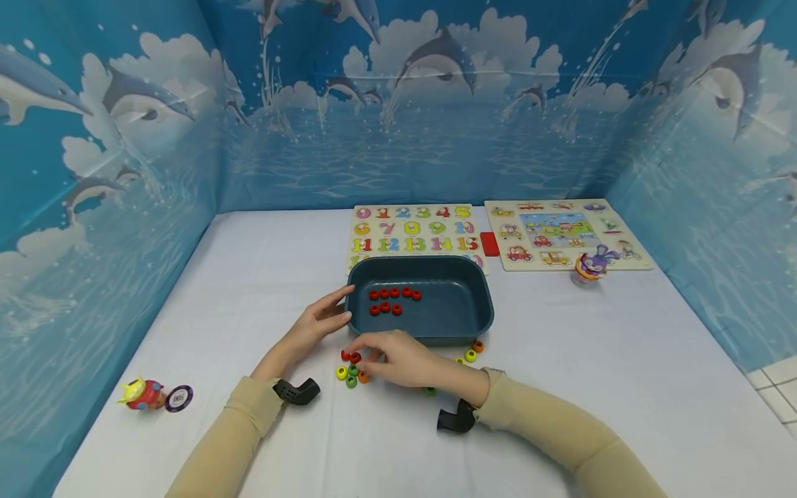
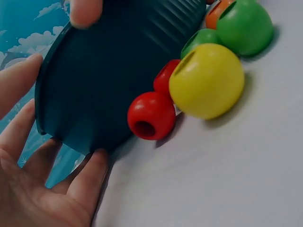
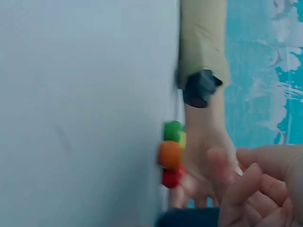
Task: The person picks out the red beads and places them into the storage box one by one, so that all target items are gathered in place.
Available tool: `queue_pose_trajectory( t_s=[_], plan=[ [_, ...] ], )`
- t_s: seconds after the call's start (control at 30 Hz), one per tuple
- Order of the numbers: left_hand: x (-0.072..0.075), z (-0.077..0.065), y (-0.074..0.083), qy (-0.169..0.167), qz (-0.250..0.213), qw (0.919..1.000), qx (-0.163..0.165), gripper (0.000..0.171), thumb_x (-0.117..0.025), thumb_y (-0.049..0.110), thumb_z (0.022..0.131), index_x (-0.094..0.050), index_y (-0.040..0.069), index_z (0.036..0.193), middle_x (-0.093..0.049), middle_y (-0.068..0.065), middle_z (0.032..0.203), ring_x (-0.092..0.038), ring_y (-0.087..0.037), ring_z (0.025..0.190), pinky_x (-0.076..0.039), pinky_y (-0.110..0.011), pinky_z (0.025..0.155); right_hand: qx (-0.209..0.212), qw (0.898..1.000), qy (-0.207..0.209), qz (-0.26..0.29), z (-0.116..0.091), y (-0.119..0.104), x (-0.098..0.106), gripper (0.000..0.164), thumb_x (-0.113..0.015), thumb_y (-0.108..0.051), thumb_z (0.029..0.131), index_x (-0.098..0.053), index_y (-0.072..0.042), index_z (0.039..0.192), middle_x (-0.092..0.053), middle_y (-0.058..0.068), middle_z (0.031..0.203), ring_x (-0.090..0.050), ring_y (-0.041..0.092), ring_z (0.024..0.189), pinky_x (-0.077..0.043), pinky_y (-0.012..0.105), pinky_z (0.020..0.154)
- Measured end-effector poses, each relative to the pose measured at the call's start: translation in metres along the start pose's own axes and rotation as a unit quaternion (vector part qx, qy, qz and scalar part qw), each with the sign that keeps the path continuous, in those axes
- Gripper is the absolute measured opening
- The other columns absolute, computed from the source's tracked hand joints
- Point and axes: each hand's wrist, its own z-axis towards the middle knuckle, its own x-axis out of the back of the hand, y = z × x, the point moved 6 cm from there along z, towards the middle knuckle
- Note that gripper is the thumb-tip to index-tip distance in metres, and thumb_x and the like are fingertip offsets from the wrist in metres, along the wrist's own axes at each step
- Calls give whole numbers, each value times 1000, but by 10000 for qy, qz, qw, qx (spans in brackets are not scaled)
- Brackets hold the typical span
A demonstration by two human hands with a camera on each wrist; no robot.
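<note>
A dark blue rectangular tray (image 1: 451,311) holds several red beads (image 1: 385,307) toward its left. Spread fingers of my left hand (image 1: 314,324) touch the tray's left end. My right hand (image 1: 401,356) hovers low at the tray's front edge, thumb and forefinger parted above a cluster of beads. Two red beads (image 1: 355,357) lie nearest those fingertips, with yellow, green and orange ones close by. The left wrist view has a red bead (image 2: 151,116) and a yellow bead (image 2: 208,80) beside the tray wall. No bead shows between the right fingers (image 3: 251,184) in the right wrist view.
More beads, including a yellow one (image 1: 470,355), lie by the tray's front right, partly behind the right forearm. Behind the tray are a number board (image 1: 411,228) and a vehicle puzzle board (image 1: 510,263). A purple figurine (image 1: 591,266), a red figurine (image 1: 146,394) and a chip (image 1: 179,398) stand farther out.
</note>
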Motion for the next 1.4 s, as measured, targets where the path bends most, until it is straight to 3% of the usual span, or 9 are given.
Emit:
queue_pose_trajectory(
  t_s=[0.17, 0.33, 0.47, 0.63, 0.9, 1.03, 1.2, 1.3, 1.4],
  plan=[
    [-1, 1, 0, -42, -186, 9998, -40, 56, -57, 19, 88, -33, 17, 139, -21, 4, 145, -25, -24, 129, -33, -41, 98, 62, 9993, 36, -363, 2, 7, -17, 29, -54, -15, 90, -55, -11, 118, -60, -4, 96, -52, -4, 65, -44, 14, 62],
    [-1, 1, 1, -37, -276, 9996, -68, 56, -57, 17, 88, -34, 16, 139, -21, 3, 145, -23, -25, 130, -32, -42, 99, 83, 9953, 407, -876, 4, 13, -21, 28, -56, -12, 88, -58, -12, 116, -60, -5, 105, -52, -2, 70, -43, 13, 63],
    [-1, 1, 0, 6, -261, 9996, -60, 56, -58, 20, 87, -34, 17, 138, -22, 2, 145, -24, -25, 130, -32, -42, 99, 227, 9886, 737, -1290, 4, 16, -22, 27, -60, -12, 85, -62, -15, 112, -62, -6, 104, -54, 0, 84, -43, 13, 68],
    [-1, 1, -1, 33, -223, 9997, -16, 58, -60, 24, 86, -35, 19, 138, -22, 5, 144, -25, -22, 130, -32, -41, 99, 272, 9754, 1085, -1900, 2, 17, -21, 24, -64, -14, 81, -65, -18, 105, -64, -8, 96, -55, -1, 78, -43, 12, 65],
    [-1, 1, -2, 125, -244, 9996, 15, 56, -60, 22, 86, -36, 19, 137, -24, 4, 144, -25, -22, 129, -33, -40, 98, 211, 9715, 819, -2213, -2, 10, -20, 19, -68, -19, 79, -68, -18, 98, -64, -10, 89, -55, 0, 76, -43, 11, 63],
    [-3, 0, -2, 124, -183, 9997, 45, 56, -59, 22, 87, -36, 19, 138, -24, 3, 144, -25, -24, 129, -32, -41, 98, 277, 9801, 452, -1911, -10, -14, 1, 21, -68, -23, 79, -67, -18, 100, -64, -10, 93, -53, -2, 68, -41, 11, 58],
    [0, 0, -2, 263, -73, 9995, 144, 56, -61, 26, 85, -38, 22, 136, -24, 4, 144, -24, -24, 129, -30, -43, 99, 446, 9917, 215, -1187, -11, -36, 60, 23, -69, -28, 78, -66, -22, 100, -62, -15, 90, -50, -2, 64, -43, 16, 55],
    [0, 0, -2, 274, -70, 9994, 198, 56, -62, 27, 84, -39, 25, 135, -23, 4, 144, -23, -24, 130, -30, -42, 99, 433, 9929, 312, -1066, -7, -27, 93, 24, -70, -27, 78, -66, -21, 100, -61, -15, 92, -53, 2, 71, -46, 19, 57],
    [1, 0, -2, 306, -50, 9993, 229, 55, -63, 29, 84, -41, 27, 134, -23, 5, 144, -23, -23, 130, -31, -40, 99, 138, 9949, 229, -972, 0, -4, 111, 25, -70, -23, 78, -65, -18, 102, -61, -13, 94, -55, 6, 78, -48, 21, 61]
  ],
)
